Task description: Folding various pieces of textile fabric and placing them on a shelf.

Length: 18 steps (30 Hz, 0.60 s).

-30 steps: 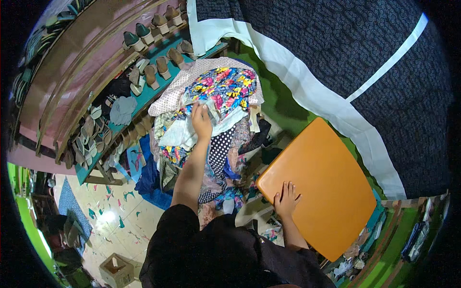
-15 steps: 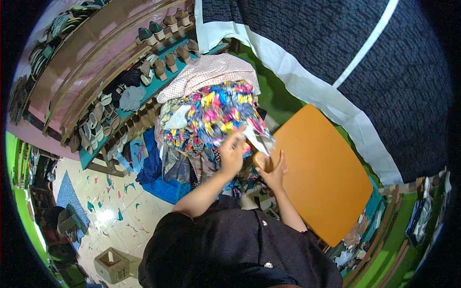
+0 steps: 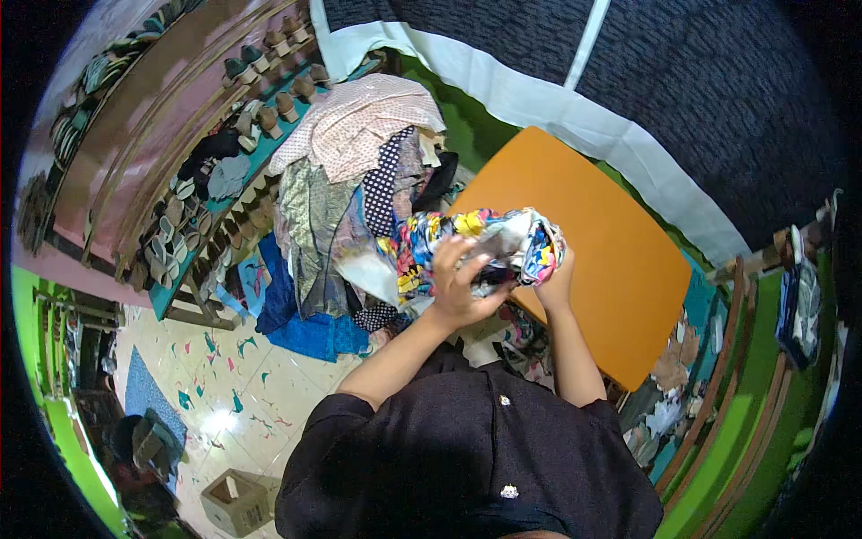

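A floral cloth (image 3: 444,231) in yellow, blue, red and white is bunched between my hands, above the table's left edge. My right hand (image 3: 558,286) grips its rolled right end from below, most of its fingers hidden behind the folds. My left hand (image 3: 460,286) curls round the cloth's near side, thumb and fingers bent. A pale grey, partly blurred stretch of material shows between the hands. The cloth's left part hangs beside the garment heap, where a polka-dot cloth (image 3: 384,175), a pink dotted cloth (image 3: 364,121) and a shiny greyish cloth (image 3: 314,220) lie.
An orange-brown table (image 3: 593,260) stands to the right. Shoes line a teal-topped rack (image 3: 274,144) at the left. Blue cloth (image 3: 319,337) hangs low from the heap. Coloured scraps litter the tiled floor (image 3: 256,382), near a beige box (image 3: 235,503). Dark patterned fabric (image 3: 673,108) fills the far right.
The floral cloth has been lifted off the heap and bunched between my hands, uncovering the polka-dot and shiny cloths. My right hand has moved up onto it; the view has shifted.
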Available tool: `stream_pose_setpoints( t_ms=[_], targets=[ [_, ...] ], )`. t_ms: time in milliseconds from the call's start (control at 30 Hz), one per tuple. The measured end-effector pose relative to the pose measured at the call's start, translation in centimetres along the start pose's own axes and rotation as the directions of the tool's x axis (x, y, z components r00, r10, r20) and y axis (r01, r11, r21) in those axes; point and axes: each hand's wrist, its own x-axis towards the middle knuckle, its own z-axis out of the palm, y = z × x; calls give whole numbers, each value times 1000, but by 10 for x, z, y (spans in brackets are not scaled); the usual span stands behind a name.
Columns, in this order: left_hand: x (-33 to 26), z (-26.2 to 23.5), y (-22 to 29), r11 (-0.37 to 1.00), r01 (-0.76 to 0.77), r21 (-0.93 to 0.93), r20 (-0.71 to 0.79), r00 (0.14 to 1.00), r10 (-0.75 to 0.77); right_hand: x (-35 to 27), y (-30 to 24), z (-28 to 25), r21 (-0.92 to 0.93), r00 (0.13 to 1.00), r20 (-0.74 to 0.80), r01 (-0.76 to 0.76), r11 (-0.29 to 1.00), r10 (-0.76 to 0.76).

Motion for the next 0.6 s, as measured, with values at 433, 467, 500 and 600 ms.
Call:
stream_pose_setpoints(
  t_ms=[433, 467, 500, 600],
  targets=[
    [2, 1, -15, 858, 458, -231, 473, 824, -312, -69, -26, -97, -157, 976, -202, -117, 981, 85],
    [15, 1, -14, 880, 420, -221, 506, 821, -265, -72, -25, -109, -376, 982, -186, -94, 922, 24],
    [24, 1, -17, 906, 367, -210, 548, 812, -202, -73, -23, -120, -291, 982, -188, -77, 954, 21],
    [46, 11, -17, 955, 218, -202, 631, 775, -44, -72, -53, -143, -182, 978, -158, -163, 970, 135]
  ],
)
